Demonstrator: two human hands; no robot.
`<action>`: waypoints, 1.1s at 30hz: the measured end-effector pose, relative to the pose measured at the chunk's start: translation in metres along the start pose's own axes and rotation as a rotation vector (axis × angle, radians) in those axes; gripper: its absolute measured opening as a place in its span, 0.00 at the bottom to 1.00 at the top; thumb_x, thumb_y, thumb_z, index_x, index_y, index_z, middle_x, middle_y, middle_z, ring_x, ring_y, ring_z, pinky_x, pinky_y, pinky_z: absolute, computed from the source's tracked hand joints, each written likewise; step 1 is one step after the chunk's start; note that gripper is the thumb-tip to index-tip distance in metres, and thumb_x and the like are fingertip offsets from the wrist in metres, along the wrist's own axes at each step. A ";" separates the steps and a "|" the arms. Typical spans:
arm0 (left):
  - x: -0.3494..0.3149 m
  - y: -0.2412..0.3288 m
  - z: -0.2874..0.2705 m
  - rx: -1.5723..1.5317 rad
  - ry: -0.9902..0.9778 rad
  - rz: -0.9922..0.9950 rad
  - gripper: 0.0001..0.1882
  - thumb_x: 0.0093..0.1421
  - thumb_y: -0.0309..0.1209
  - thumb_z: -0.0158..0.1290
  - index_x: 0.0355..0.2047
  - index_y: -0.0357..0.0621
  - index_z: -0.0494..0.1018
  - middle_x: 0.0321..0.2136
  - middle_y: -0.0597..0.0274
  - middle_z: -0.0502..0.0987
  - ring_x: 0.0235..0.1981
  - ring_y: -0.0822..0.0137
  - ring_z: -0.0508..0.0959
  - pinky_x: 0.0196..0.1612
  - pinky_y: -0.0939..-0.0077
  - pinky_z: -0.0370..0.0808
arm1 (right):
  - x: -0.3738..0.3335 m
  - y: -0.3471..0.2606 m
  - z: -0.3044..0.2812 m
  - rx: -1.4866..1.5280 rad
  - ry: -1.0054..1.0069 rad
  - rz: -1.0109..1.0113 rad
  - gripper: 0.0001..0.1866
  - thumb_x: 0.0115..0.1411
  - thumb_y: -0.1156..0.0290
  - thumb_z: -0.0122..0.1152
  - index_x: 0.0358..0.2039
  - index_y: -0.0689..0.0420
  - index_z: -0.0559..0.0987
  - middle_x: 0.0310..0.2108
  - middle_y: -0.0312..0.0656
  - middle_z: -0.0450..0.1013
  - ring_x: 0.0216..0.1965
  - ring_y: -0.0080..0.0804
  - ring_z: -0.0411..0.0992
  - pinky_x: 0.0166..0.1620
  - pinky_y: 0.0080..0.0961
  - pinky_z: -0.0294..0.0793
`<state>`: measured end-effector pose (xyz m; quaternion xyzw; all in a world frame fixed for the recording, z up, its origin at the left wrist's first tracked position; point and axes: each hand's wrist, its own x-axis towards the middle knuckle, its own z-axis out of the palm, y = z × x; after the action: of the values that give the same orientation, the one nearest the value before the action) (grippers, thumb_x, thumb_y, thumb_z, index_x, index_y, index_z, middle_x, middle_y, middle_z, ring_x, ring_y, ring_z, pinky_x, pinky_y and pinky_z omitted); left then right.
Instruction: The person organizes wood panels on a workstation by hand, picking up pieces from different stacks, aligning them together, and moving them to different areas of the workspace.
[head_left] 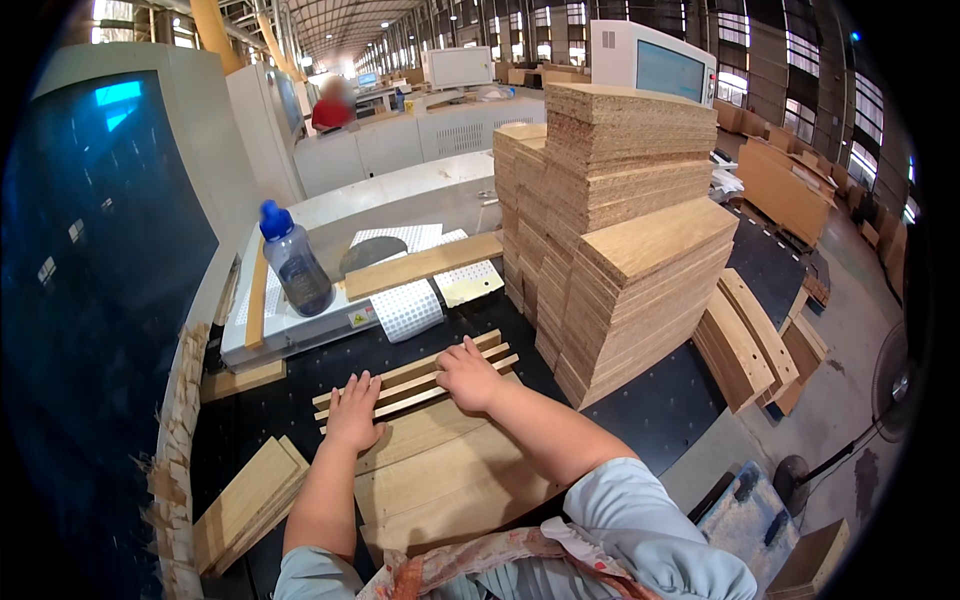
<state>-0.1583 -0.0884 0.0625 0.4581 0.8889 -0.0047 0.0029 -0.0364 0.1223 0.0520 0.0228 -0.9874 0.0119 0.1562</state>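
Note:
Several narrow wooden strips (407, 374) lie side by side on the black work surface in front of me, running from lower left to upper right. My left hand (352, 415) rests over their left part, fingers stretched out and spread. Toward their right end, my right hand (468, 378) has its fingers bent and closed over the strips; exactly how many it grips is hidden. Flat wooden boards (450, 470) lie against one another on my side of the strips, under my forearms.
A tall stack of particle boards (640, 270) stands right of my hands. Beyond the strips are a blue-capped bottle (298, 265), a perforated sheet (407, 308) and a long wooden board (425, 265). More boards (250, 495) lie left. Curved wooden pieces (745, 340) and a fan (890, 380) are right.

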 end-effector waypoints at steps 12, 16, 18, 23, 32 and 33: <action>-0.014 -0.009 -0.005 -0.038 0.026 0.198 0.37 0.45 0.36 0.59 0.57 0.64 0.58 0.62 0.66 0.51 0.63 0.53 0.47 0.61 0.46 0.45 | 0.007 0.016 -0.023 -0.021 -0.364 -0.065 0.14 0.43 0.68 0.55 0.33 0.46 0.81 0.43 0.39 0.68 0.59 0.43 0.51 0.59 0.62 0.39; -0.016 -0.020 -0.005 -0.042 0.029 0.326 0.28 0.45 0.34 0.58 0.50 0.63 0.67 0.57 0.67 0.60 0.60 0.52 0.53 0.59 0.42 0.48 | 0.014 0.020 -0.025 -0.009 -0.434 -0.119 0.17 0.42 0.66 0.57 0.36 0.45 0.81 0.42 0.36 0.69 0.52 0.39 0.58 0.56 0.47 0.52; -0.016 -0.021 -0.005 -0.023 -0.002 0.387 0.27 0.45 0.34 0.58 0.48 0.62 0.69 0.55 0.67 0.62 0.59 0.51 0.54 0.59 0.40 0.49 | 0.011 0.023 -0.024 -0.032 -0.428 -0.178 0.17 0.43 0.67 0.57 0.37 0.44 0.81 0.42 0.35 0.69 0.52 0.38 0.58 0.54 0.45 0.55; -0.016 -0.011 -0.009 0.069 -0.030 0.380 0.25 0.45 0.34 0.56 0.46 0.60 0.70 0.51 0.64 0.65 0.56 0.51 0.57 0.56 0.42 0.53 | -0.002 0.026 0.000 -0.079 -0.265 -0.246 0.13 0.46 0.69 0.53 0.34 0.48 0.80 0.42 0.37 0.69 0.52 0.40 0.58 0.54 0.44 0.55; -0.006 -0.017 0.011 0.182 0.344 0.311 0.16 0.45 0.28 0.51 0.37 0.55 0.76 0.45 0.60 0.71 0.53 0.51 0.61 0.52 0.54 0.57 | -0.004 0.023 0.019 -0.146 0.160 -0.235 0.09 0.50 0.68 0.50 0.29 0.54 0.78 0.43 0.39 0.68 0.55 0.45 0.56 0.57 0.52 0.51; -0.006 -0.022 0.025 0.188 0.340 0.294 0.16 0.45 0.28 0.51 0.37 0.55 0.76 0.45 0.60 0.71 0.53 0.51 0.61 0.52 0.54 0.57 | -0.003 0.019 0.026 -0.162 0.130 -0.228 0.09 0.50 0.68 0.50 0.29 0.53 0.78 0.43 0.40 0.68 0.55 0.45 0.56 0.57 0.53 0.51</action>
<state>-0.1726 -0.1064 0.0381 0.5749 0.7961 -0.0100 -0.1888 -0.0430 0.1410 0.0259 0.1214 -0.9640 -0.0839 0.2213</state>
